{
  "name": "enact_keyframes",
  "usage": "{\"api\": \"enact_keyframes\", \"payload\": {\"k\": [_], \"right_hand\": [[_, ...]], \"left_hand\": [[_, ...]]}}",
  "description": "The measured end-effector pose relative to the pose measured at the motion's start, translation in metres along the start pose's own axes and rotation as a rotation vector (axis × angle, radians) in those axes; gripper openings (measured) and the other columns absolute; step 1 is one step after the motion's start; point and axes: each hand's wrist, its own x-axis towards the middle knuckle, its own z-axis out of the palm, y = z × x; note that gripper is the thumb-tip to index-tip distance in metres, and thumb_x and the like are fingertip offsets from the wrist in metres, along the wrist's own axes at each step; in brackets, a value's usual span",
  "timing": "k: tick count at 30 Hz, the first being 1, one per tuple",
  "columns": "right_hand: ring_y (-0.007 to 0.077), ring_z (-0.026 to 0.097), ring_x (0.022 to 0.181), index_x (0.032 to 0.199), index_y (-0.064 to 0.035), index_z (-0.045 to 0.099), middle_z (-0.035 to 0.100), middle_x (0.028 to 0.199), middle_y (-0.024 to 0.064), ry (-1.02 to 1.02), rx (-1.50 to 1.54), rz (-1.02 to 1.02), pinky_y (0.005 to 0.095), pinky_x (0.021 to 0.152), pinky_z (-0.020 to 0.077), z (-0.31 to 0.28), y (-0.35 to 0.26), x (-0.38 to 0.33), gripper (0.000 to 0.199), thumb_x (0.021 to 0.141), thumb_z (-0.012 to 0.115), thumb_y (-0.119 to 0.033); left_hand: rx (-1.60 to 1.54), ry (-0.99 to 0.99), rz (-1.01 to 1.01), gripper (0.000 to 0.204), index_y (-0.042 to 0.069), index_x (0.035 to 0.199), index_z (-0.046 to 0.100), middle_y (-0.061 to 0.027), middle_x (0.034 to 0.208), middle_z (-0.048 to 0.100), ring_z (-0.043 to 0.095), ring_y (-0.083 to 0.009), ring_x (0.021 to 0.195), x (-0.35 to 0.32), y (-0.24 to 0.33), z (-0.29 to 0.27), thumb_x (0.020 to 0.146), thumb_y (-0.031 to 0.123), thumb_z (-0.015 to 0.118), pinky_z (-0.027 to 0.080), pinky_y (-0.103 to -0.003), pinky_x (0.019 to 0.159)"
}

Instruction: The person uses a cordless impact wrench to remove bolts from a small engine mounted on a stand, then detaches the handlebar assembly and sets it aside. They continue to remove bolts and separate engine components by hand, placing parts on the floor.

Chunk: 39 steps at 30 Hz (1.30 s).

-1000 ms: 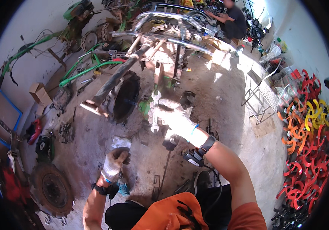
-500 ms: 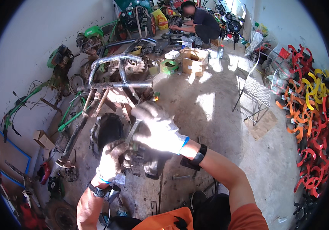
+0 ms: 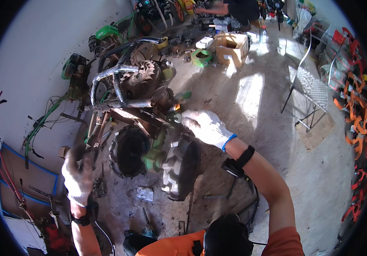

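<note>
My right hand [image 3: 207, 128], in a white knit glove with a blue cuff, reaches to the right side of a machine with a dark tubular frame [image 3: 119, 103]. Its fingers are drawn together; whatever is in them is hidden. Off to the left of the machine is my left hand [image 3: 78, 176], gloved, its dark-stained fingers smeared by motion. Below the frame are two lugged wheels, a dark left wheel [image 3: 129, 151] and a sunlit right wheel [image 3: 179, 168], with a green housing [image 3: 154, 153] between them. The engine's finned flywheel [image 3: 146, 72] shows behind the frame.
A power tool [image 3: 147, 228] lies near my knees, beyond it a crumpled white scrap [image 3: 145, 193]. Further off are a cardboard box [image 3: 231, 49], a green ring-shaped part [image 3: 202, 57] and a metal-topped stool [image 3: 311, 89]. Orange curved blades [image 3: 356, 115] line the right. Another person [image 3: 241, 10] crouches far back.
My hands, together on a wrench before, have come apart. The left has swung left, away from the machine; the right has moved right. The view has shifted, and the wrench no longer shows clearly.
</note>
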Motion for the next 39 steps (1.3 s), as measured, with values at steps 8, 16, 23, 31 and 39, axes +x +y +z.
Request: {"api": "enact_keyframes", "payload": {"k": [8, 16, 23, 31, 39], "right_hand": [[0.037, 0.073, 0.109, 0.132, -0.0127, 0.075, 0.078, 0.121, 0.0129, 0.105, 0.032, -0.251, 0.0474, 0.099, 0.0589, 0.044, 0.0, 0.074, 0.034, 0.108, 0.053, -0.025], [0.0369, 0.073, 0.109, 0.124, -0.0159, 0.075, 0.073, 0.116, 0.0158, 0.034, -0.093, -0.319, 0.0488, 0.094, 0.0597, 0.06, -0.025, 0.119, 0.029, 0.098, 0.063, -0.018], [0.0431, 0.07, 0.107, 0.129, -0.0105, 0.072, 0.073, 0.113, 0.0209, -0.002, 0.104, -0.423, 0.0527, 0.093, 0.0573, 0.069, -0.01, 0.12, 0.03, 0.101, 0.063, -0.014], [0.0385, 0.071, 0.112, 0.121, -0.0114, 0.077, 0.075, 0.118, 0.0175, -0.24, -0.197, -0.414, 0.0499, 0.095, 0.0571, 0.038, -0.036, 0.135, 0.038, 0.084, 0.069, -0.009], [0.0439, 0.07, 0.103, 0.125, -0.0148, 0.076, 0.07, 0.106, 0.02, -0.028, 0.122, -0.377, 0.0542, 0.088, 0.0563, 0.064, -0.031, 0.119, 0.033, 0.095, 0.064, -0.01]], "left_hand": [[0.245, -0.174, -0.103, 0.039, -0.001, 0.131, 0.066, -0.0212, 0.117, 0.072, 0.07, -0.0361, 0.105, -0.01, -0.025, -0.003, 0.107, 0.03, 0.063, 0.055, -0.045, 0.096], [0.184, -0.206, -0.245, 0.047, 0.0, 0.139, 0.063, -0.0213, 0.122, 0.072, 0.07, -0.0348, 0.108, -0.011, -0.029, 0.001, 0.11, 0.037, 0.062, 0.055, -0.044, 0.098], [0.21, -0.223, -0.248, 0.046, 0.002, 0.143, 0.061, -0.021, 0.125, 0.071, 0.07, -0.0324, 0.108, -0.012, -0.029, 0.002, 0.108, 0.033, 0.061, 0.055, -0.044, 0.098], [0.233, -0.228, -0.168, 0.058, -0.001, 0.145, 0.059, -0.0236, 0.127, 0.069, 0.07, -0.0368, 0.111, -0.011, -0.031, 0.006, 0.107, 0.043, 0.064, 0.054, -0.046, 0.101], [0.302, -0.246, -0.172, 0.063, -0.002, 0.146, 0.058, -0.0252, 0.13, 0.068, 0.07, -0.041, 0.113, -0.011, -0.027, 0.007, 0.103, 0.044, 0.069, 0.056, -0.047, 0.098]]}}
